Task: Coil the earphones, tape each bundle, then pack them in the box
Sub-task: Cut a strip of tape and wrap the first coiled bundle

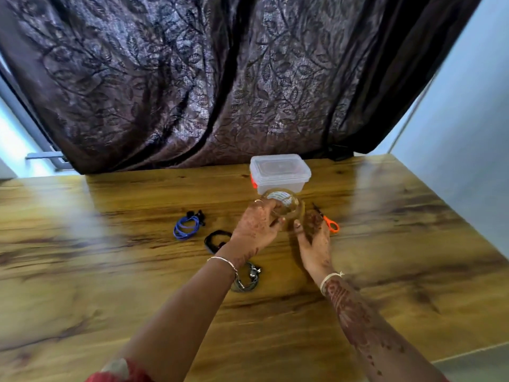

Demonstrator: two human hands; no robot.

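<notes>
Earphones lie in three bundles on the table, all to the left of my hands or beneath them. The blue coil sits farthest left, its long axis slanting from near-left to far-right, with its dark ends at the far-right tip. The black coil lies just beside it on the right, and my left wrist hides part of it. The grey coil is nearest me, half under that same wrist, with its metal ends pointing right. My left hand curls its fingers round the left rim of the tape roll. My right hand grips the near rim with its thumb, and the roll is tilted so that its open face turns toward me. Just behind the roll stands the box, lid on, long side running left to right, with an orange clasp on its left end. It stands close to the table's far edge, where the curtain hangs down. The scissors lie just right of my right hand, blades pointing away and left, orange handles toward me. The wall follows the table's right edge, and the wood runs wide to the left of the blue coil and toward me.
</notes>
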